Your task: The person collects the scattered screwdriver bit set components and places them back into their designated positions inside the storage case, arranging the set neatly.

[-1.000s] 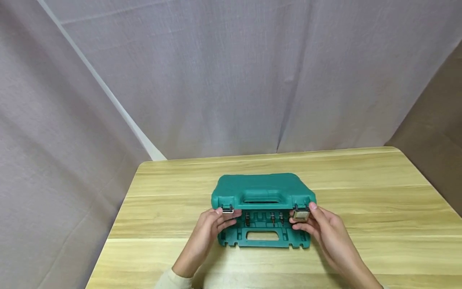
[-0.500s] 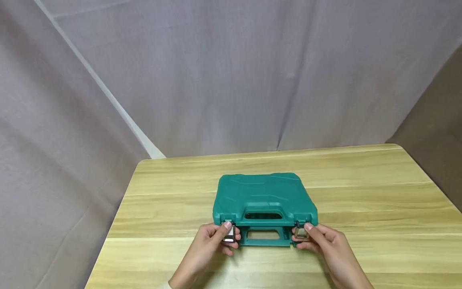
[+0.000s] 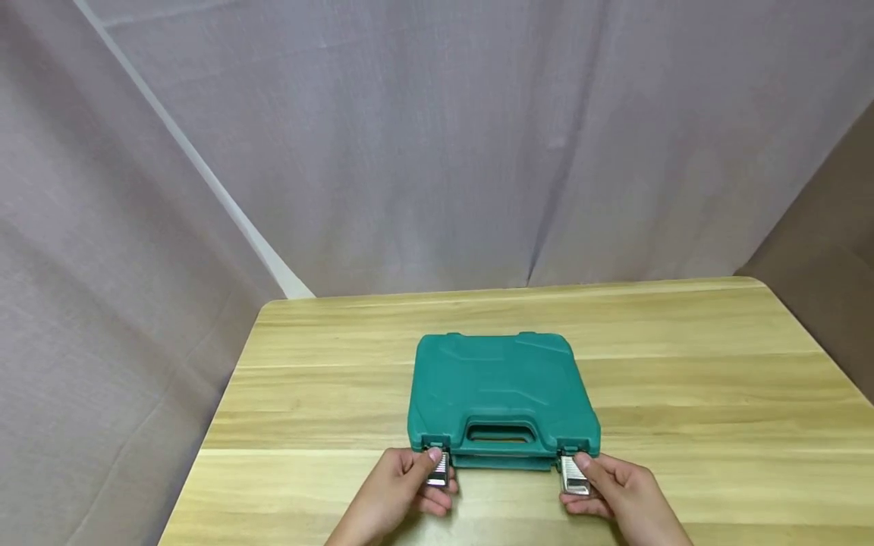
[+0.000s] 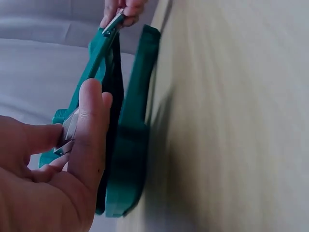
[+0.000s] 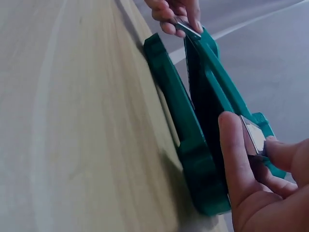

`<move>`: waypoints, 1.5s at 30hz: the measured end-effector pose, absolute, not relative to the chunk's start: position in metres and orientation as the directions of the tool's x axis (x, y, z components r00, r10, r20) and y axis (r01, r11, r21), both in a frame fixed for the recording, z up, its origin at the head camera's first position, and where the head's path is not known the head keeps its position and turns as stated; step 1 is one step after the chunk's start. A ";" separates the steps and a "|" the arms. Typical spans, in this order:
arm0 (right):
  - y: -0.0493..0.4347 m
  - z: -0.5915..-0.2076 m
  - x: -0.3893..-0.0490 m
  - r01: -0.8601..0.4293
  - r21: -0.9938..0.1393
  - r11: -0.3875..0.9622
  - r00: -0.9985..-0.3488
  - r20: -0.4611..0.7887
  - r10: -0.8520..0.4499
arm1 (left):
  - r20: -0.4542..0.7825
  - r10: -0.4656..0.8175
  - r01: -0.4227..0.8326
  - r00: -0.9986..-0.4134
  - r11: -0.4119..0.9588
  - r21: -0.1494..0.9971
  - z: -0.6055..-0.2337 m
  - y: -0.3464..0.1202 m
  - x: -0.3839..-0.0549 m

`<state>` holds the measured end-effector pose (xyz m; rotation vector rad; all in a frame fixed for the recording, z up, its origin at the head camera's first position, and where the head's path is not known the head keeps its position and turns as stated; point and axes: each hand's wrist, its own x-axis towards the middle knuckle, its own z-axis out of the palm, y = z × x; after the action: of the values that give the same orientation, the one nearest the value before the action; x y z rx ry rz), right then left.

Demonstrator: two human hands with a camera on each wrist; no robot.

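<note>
A green plastic tool case [image 3: 501, 379] lies on the table, its handle cutout facing the person. In both wrist views a narrow gap shows between its lid [image 4: 82, 92] and its base [image 4: 133, 135]. My left hand [image 3: 403, 485] pinches the left metal latch [image 3: 438, 470] between thumb and fingers. At the other front corner, the right latch [image 3: 575, 476] is pinched by my right hand [image 3: 617, 489]. Both latches hang from the lid's front edge, flipped outward. The inside of the case is dark in the wrist views and hidden from above.
The wooden table [image 3: 307, 394] spreads out on both sides of the case and behind it. Grey fabric [image 3: 423, 152] hangs along the table's back and left side. A brown panel [image 3: 826, 243] borders the right.
The lid has swung down toward the base, hiding the small tools seen inside earlier. Both hands have lowered with it, still on the latches.
</note>
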<state>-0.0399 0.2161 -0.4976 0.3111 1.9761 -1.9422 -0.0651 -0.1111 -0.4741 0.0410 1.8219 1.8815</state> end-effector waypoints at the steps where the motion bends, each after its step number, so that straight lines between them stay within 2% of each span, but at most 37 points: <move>1: 0.217 -0.500 -0.039 0.407 -0.913 0.025 -0.908 -0.407 -0.100 | -0.333 0.369 -0.331 -0.868 0.070 0.941 -0.475 -0.111 -0.063; 6: 0.221 -0.510 -0.036 0.462 -0.887 0.005 -0.879 -0.459 -0.129 | -0.366 0.327 -0.298 -0.871 0.240 0.924 -0.478 -0.113 -0.058; 11: 0.221 -0.515 -0.033 0.502 -0.865 0.003 -0.860 -0.500 -0.097 | -0.404 0.308 -0.285 -0.862 0.365 0.886 -0.479 -0.115 -0.057; 17: 0.221 -0.515 -0.033 0.516 -0.848 0.124 -0.846 -0.527 -0.079 | -0.420 0.261 -0.250 -0.869 0.502 0.828 -0.479 -0.115 -0.056; 25: 0.225 -0.519 -0.032 0.471 -0.849 0.240 -0.855 -0.507 -0.113 | -0.398 0.262 -0.196 -0.879 0.562 0.803 -0.481 -0.116 -0.057; 33: 0.225 -0.518 -0.035 0.464 -0.824 0.324 -0.862 -0.504 -0.047 | -0.398 0.293 -0.170 -0.869 0.581 0.796 -0.480 -0.114 -0.060; 39: 0.227 -0.519 -0.037 0.416 -0.836 0.359 -0.879 -0.471 -0.079 | -0.399 0.290 -0.150 -0.870 0.614 0.775 -0.481 -0.114 -0.060; 42: 0.224 -0.518 -0.038 0.408 -0.823 0.395 -0.884 -0.464 -0.053 | -0.378 0.288 -0.115 -0.880 0.644 0.757 -0.481 -0.115 -0.061; 45: 0.220 -0.516 -0.037 0.371 -0.796 0.479 -0.902 -0.432 -0.019 | -0.300 0.287 -0.011 -0.910 0.707 0.707 -0.481 -0.117 -0.062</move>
<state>-0.0371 0.2195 -0.5159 0.2939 2.3467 -1.4006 -0.0618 -0.1172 -0.4810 0.2138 2.5249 1.0491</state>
